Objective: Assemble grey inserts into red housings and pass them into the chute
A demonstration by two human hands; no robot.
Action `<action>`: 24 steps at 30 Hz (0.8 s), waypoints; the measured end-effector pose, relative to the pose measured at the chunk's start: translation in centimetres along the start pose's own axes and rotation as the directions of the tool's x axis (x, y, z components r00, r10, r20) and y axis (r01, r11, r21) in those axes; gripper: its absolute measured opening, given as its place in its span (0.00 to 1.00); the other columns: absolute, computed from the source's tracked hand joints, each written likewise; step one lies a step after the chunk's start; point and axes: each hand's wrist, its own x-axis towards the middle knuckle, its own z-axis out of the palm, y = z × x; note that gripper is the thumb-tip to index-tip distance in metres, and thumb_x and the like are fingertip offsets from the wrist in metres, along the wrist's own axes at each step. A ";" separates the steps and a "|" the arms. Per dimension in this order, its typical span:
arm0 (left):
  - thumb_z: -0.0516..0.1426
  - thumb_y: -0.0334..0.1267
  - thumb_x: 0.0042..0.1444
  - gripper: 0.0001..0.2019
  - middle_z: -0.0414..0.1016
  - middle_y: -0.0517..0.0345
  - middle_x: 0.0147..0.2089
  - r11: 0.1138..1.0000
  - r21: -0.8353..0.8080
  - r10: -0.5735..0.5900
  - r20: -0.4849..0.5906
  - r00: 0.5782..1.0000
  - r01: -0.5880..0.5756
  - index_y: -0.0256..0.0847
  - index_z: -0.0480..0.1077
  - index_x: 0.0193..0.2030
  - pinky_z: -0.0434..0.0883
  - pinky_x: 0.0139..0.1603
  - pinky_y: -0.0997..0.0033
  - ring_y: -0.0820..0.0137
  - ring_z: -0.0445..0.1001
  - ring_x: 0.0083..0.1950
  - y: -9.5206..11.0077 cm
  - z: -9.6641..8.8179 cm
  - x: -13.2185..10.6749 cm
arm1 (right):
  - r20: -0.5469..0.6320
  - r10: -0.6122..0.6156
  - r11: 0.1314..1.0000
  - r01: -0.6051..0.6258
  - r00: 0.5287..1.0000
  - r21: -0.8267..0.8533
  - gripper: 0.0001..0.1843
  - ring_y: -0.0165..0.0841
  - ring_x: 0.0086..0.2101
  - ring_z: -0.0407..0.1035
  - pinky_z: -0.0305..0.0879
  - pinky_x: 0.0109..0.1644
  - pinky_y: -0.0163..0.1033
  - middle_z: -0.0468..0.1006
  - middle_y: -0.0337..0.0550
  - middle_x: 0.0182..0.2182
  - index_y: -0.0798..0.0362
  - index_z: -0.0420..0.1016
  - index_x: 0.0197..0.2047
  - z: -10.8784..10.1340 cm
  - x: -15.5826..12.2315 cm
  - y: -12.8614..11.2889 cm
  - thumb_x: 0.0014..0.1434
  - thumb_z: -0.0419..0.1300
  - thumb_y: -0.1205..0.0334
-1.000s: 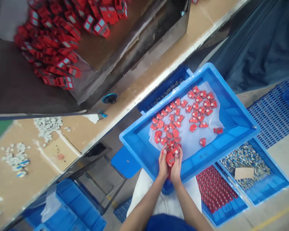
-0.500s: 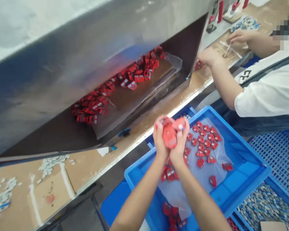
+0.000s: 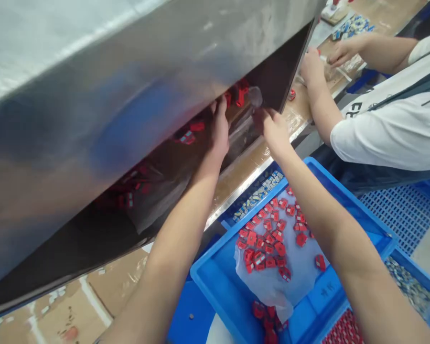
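L hand up inside the opening of the steel machine hood, back of hand to cam, fingers stretched out and apart. Grip is open, nothing seen in it. Fingertips just below a cluster of red parts on the tray inside; more of these lie further left in the dark, blurred.

R hand at the opening's right edge, fingers pointing at the clear film that sticks out there, right by it or touching. Can't tell if the grip is closed on the film or loose.

Both forearms reach up over the blue crate, which sits below the worktop edge. In the crate is a white sheet with loose red pieces on it, a few more off the sheet at the near wall. A lower crate behind holds small white/blue bits.

Top right, a co-worker in a white sleeve has both hands on the worktop, well apart from the person's hands.
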 end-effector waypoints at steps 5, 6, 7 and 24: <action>0.54 0.52 0.72 0.17 0.82 0.50 0.47 0.976 0.038 -0.219 0.121 0.968 0.216 0.42 0.78 0.49 0.81 0.52 0.60 0.63 0.82 0.47 -1.1 -3.0 -21.0 | -0.209 0.323 0.845 -0.380 0.923 -0.376 0.23 0.38 0.37 0.79 0.77 0.47 0.46 0.84 0.48 0.35 0.54 0.79 0.43 -13.4 -19.8 2.9 0.73 0.48 0.48; 0.52 0.51 0.73 0.18 0.83 0.49 0.46 0.959 0.158 -0.264 0.199 0.944 0.235 0.42 0.78 0.48 0.81 0.54 0.58 0.62 0.82 0.47 -1.7 -3.2 -25.6 | -0.239 0.325 0.787 -0.402 0.915 -0.468 0.23 0.41 0.43 0.79 0.76 0.52 0.51 0.84 0.52 0.40 0.54 0.79 0.44 -15.4 -22.4 4.1 0.72 0.48 0.49; 0.51 0.50 0.73 0.18 0.83 0.48 0.49 0.934 0.281 -0.294 0.254 0.921 0.221 0.43 0.79 0.49 0.79 0.58 0.53 0.60 0.82 0.51 -2.4 -3.3 -29.8 | -0.254 0.332 0.747 -0.418 0.908 -0.516 0.22 0.45 0.50 0.77 0.72 0.59 0.56 0.83 0.56 0.47 0.54 0.79 0.47 -16.9 -24.5 5.3 0.70 0.49 0.50; 0.56 0.45 0.68 0.24 0.54 0.39 0.79 0.614 0.753 -0.543 0.185 0.819 0.237 0.46 0.70 0.69 0.67 0.69 0.40 0.47 0.67 0.72 -5.6 -1.0 -49.9 | -0.038 0.557 0.690 -0.488 0.830 -0.534 0.21 0.46 0.65 0.62 0.58 0.70 0.56 0.69 0.58 0.64 0.53 0.80 0.50 -11.1 -48.0 3.2 0.71 0.48 0.53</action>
